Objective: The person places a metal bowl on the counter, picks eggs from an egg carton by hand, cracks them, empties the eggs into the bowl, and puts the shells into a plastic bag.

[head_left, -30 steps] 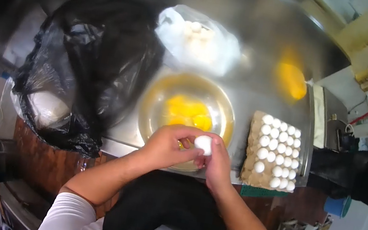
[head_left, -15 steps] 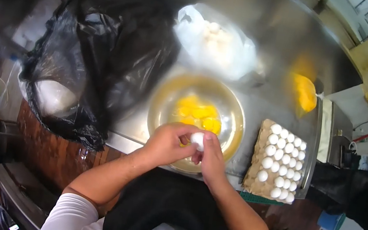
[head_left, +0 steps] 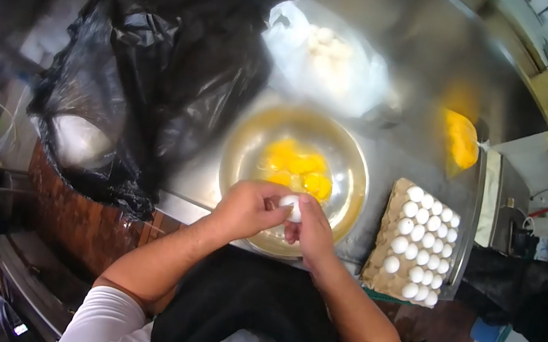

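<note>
Between my two hands is a white egg [head_left: 292, 207], held over the near part of a round metal bowl [head_left: 355, 178]. My left hand [head_left: 249, 209] grips it from the left, fingers curled. From the other side, my right hand [head_left: 312, 230] closes on the same egg with thumb and fingers. Whether the shell is cracked I cannot tell. Several yellow egg yolks [head_left: 297, 164] lie in the bowl. To the right of the bowl stands a cardboard egg tray [head_left: 390, 217] with many white eggs in it and a few bare cups.
A large black plastic bag [head_left: 182, 67] covers the left of the metal table. Behind the bowl lies a pale plastic bag [head_left: 360, 76] with whitish contents. A yellow-filled bag [head_left: 461, 142] sits at the back right. At the far right, another person [head_left: 523, 295] in dark clothing is partly visible.
Both hands still hold the egg over the bowl, with slight finger movement. The view has shifted a little.
</note>
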Motion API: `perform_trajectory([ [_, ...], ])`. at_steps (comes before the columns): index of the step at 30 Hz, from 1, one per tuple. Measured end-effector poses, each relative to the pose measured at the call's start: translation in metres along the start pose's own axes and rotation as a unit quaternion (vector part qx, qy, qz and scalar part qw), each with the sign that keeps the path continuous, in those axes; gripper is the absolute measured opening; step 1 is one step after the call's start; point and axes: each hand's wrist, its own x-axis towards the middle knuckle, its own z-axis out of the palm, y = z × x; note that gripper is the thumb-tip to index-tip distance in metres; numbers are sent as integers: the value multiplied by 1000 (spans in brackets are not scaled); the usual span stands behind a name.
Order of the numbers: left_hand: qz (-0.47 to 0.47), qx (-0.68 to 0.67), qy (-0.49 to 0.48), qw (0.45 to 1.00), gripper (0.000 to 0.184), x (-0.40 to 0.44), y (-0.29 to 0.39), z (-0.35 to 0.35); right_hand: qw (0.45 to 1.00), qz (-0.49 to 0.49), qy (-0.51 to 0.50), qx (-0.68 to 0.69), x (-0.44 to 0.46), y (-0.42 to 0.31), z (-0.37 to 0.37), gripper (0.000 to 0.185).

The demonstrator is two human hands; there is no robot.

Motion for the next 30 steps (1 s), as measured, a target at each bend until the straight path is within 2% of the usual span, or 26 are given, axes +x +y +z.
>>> perform_trajectory([
  [3, -25, -58, 4, 998, 32, 1, -9, 2, 1000, 15, -17, -5, 1, -5, 1, 39],
  [9, -27, -29, -5, 999, 30, 7, -15, -6, 999, 31, -23, -5, 6, -8, -1, 42],
  [12, -23, -31, -18, 999, 31, 8, -8, -10, 996, 8, -26, -81, 5, -18, -2, 42],
  [18, 13, 129, -31, 991, 37, 10, 18, -21, 931, -176, 33, -318, 4, -30, -7, 39],
  [21, 42, 135, 0, 990, 46, 13, 15, -16, 911, -197, 47, -358, 2, -38, -10, 38],
  [24, 55, 107, -1, 993, 54, 15, 16, -18, 928, -204, 43, -309, 8, -37, -13, 39],
  [27, 34, 55, -33, 997, 57, 17, 18, -20, 973, -155, 7, -170, 7, -41, -9, 39],
  [30, -1, -10, -62, 998, 59, 14, 17, -19, 999, -21, -28, 26, 10, -41, -12, 40],
])
